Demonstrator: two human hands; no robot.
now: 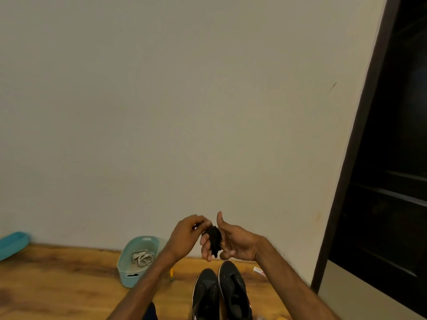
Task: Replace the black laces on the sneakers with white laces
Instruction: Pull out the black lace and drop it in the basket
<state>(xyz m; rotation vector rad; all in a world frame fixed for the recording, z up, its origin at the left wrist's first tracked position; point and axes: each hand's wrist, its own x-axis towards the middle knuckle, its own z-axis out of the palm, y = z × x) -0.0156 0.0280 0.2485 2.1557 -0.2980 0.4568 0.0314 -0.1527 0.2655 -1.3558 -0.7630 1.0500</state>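
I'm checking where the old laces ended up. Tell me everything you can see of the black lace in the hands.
The black lace is gathered into a small dark bundle of loops, fabric by its look, held in the air above the black sneakers. It lies across the fingers of the right hand, thumb raised, while the left hand pinches its upper end. Its tips cannot be made out.

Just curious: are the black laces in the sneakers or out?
Out: black laces bundled on right hand, left hand pinching; sneakers look unlaced.
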